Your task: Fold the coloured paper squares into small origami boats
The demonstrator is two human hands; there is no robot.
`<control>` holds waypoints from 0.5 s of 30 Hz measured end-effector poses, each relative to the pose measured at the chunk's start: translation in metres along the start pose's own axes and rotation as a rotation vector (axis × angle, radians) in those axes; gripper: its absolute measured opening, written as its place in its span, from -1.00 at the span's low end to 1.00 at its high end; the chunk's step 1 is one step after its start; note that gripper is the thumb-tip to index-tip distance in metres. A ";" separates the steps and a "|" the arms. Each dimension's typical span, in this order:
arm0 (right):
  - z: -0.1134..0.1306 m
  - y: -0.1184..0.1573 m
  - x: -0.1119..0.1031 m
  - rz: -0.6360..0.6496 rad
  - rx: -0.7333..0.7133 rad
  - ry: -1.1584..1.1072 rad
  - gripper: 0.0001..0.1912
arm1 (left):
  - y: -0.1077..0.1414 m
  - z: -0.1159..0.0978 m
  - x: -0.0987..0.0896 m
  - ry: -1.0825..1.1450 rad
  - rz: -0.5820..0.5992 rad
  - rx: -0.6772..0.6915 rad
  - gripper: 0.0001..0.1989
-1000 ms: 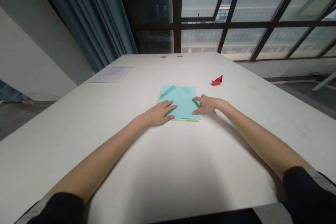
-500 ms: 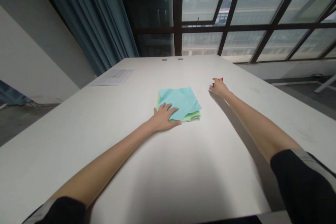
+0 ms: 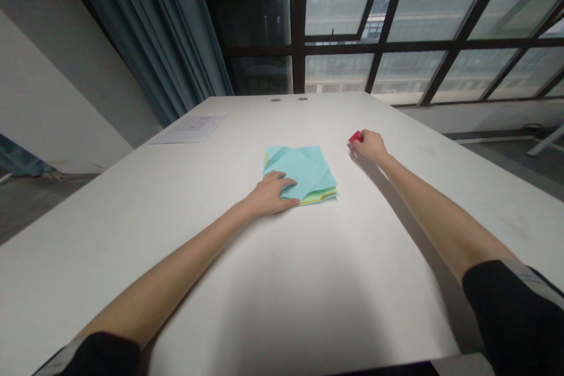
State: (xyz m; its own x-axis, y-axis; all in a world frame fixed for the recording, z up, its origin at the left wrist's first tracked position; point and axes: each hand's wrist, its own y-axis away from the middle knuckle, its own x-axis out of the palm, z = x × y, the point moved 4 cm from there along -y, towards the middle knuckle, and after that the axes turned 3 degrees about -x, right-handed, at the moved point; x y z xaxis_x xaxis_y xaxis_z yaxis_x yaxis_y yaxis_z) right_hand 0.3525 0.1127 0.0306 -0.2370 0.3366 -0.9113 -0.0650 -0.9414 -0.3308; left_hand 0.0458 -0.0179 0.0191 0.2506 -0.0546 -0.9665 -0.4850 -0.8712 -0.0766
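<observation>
A stack of creased square papers (image 3: 304, 167), light blue on top with yellow and green edges below, lies at the middle of the white table. My left hand (image 3: 272, 192) rests on its near left corner, fingers apart. To the right of the stack, my right hand (image 3: 371, 145) pinches a small red object (image 3: 355, 137) between thumb and fingers. The red object points left, and its far end is hidden by the fingers.
The white table (image 3: 198, 188) stretches away to dark-framed windows. A printed sheet (image 3: 189, 129) lies at its left edge. Two round grey discs (image 3: 275, 100) sit near the far edge. A blue curtain (image 3: 163, 29) hangs at the back left.
My right hand has turned, so the red object now shows on its left side. My left hand has shifted slightly left, with its fingers drawn in a little on the papers.
</observation>
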 end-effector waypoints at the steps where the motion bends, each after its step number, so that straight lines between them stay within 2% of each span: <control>1: 0.006 0.001 -0.004 -0.016 -0.015 -0.014 -0.69 | -0.001 0.000 0.000 0.003 0.007 0.007 -0.42; 5: 0.037 0.009 -0.024 -0.098 -0.086 -0.131 -0.71 | -0.002 0.002 -0.001 0.015 0.036 0.043 -0.41; 9: 0.071 0.030 -0.046 -0.125 -0.184 -0.274 -0.76 | -0.001 0.004 -0.001 0.021 0.071 0.038 -0.42; 13: 0.098 0.055 -0.064 -0.041 -0.328 -0.415 -0.76 | -0.003 0.004 -0.004 0.003 0.068 -0.053 -0.42; 15: 0.109 0.067 -0.068 0.052 -0.438 -0.478 -0.69 | -0.007 0.002 -0.011 0.045 -0.018 -0.082 -0.48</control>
State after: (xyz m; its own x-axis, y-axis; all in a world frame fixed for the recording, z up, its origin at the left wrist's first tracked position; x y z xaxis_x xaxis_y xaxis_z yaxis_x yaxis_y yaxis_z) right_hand 0.2583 0.0244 0.0975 -0.6411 0.1501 -0.7526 0.3353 -0.8273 -0.4506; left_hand 0.0447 -0.0108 0.0300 0.2970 -0.0592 -0.9530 -0.4107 -0.9090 -0.0715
